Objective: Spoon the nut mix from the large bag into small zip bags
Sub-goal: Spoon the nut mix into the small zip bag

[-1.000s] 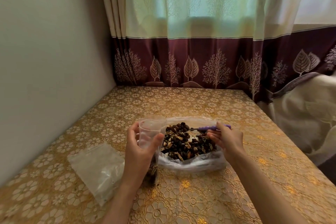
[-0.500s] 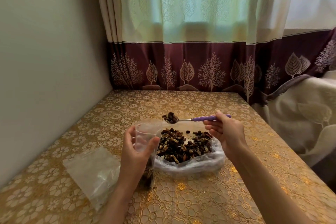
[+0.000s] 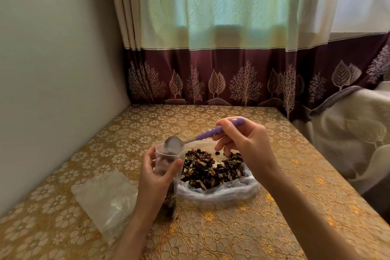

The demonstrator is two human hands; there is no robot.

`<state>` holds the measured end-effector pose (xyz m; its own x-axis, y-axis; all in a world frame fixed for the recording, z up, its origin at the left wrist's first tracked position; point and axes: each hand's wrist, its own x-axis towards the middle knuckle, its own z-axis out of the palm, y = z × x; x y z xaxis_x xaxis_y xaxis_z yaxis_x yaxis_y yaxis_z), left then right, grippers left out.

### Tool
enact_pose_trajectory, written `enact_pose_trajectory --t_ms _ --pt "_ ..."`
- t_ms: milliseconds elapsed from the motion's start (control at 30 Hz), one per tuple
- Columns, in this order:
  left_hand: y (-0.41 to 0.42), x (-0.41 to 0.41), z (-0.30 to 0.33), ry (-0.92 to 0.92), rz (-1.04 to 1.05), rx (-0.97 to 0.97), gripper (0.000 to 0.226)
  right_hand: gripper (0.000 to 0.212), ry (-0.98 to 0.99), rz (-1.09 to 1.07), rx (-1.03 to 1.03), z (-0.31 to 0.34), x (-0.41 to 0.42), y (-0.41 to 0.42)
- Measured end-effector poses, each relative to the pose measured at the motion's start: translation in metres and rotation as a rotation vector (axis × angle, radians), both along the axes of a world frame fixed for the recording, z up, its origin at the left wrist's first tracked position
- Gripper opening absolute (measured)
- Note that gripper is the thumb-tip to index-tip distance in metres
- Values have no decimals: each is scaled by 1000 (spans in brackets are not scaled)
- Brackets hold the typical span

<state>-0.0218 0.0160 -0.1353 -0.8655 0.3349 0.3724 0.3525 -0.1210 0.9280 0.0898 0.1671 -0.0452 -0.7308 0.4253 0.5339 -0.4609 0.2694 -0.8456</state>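
small zip bag (image 3: 166,175) — partly filled, left hand (image 3: 155,177) fingers curled round it | spoon (image 3: 190,139) — tipped over its mouth, pinched by right hand (image 3: 247,145) | large bag (image 3: 217,177) beside — much nut mix (image 3: 211,169) left

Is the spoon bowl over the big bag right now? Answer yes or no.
No: the spoon, held by the right hand, is tipped over the mouth of the small zip bag, not the large bag.

Spoon (image 3: 183,141) swung from big bag to small zip bag (image 3: 166,167) mouth, tipped, emptied
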Motion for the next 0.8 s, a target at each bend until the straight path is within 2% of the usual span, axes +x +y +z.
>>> enact_pose_trajectory --t_ms 33,100,167,300,567,800 --pt "0 0 1 5 -8 12 92 20 2 7 22 0 0 0" --pt "0 1 3 23 -2 14 102 19 27 10 18 0 0 2" --pt "-1 2 4 29 8 11 113 21 72 -20 -47 -2 0 6" --pt "-1 4 6 52 22 23 112 26 114 -208 -226 -19 -2 19" --pt "-2 8 8 65 33 72 99 20 -196 -481 -172 -69 -4 48" --pt "-1 6 6 81 41 72 85 26 -294 -482 -201 -80 -7 52"
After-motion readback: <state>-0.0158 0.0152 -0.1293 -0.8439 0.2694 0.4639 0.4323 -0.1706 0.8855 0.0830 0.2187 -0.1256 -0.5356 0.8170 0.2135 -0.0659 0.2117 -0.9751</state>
